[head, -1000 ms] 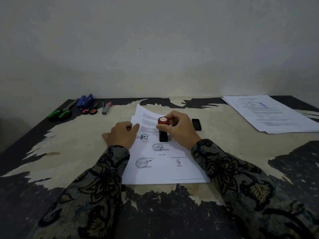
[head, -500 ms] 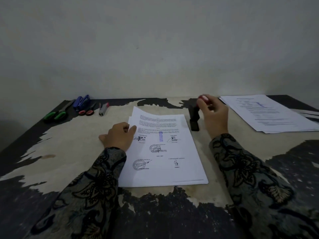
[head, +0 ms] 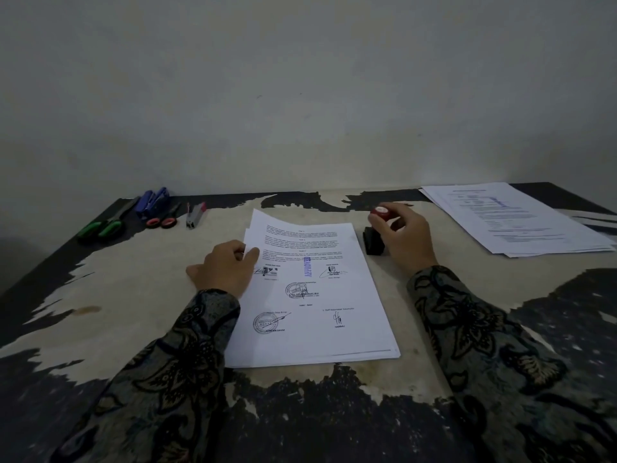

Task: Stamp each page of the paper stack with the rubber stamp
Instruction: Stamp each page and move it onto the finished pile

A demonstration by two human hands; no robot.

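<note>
The worn desk [head: 140, 295] carried the paper stack [head: 320, 305] at its middle, a blue stamp mark showing on the top page. A second pile of papers [head: 514, 218] lay at the far right corner. The left hand [head: 222, 270] rested at the stack's left edge, thumb and fingers pinching the top sheet's margin. The right hand [head: 405, 237] curled round the rubber stamp [head: 375, 235], which stood just right of the stack. Scissors [head: 107, 225] and a blue stapler [head: 152, 202] sat at the far left corner.
</note>
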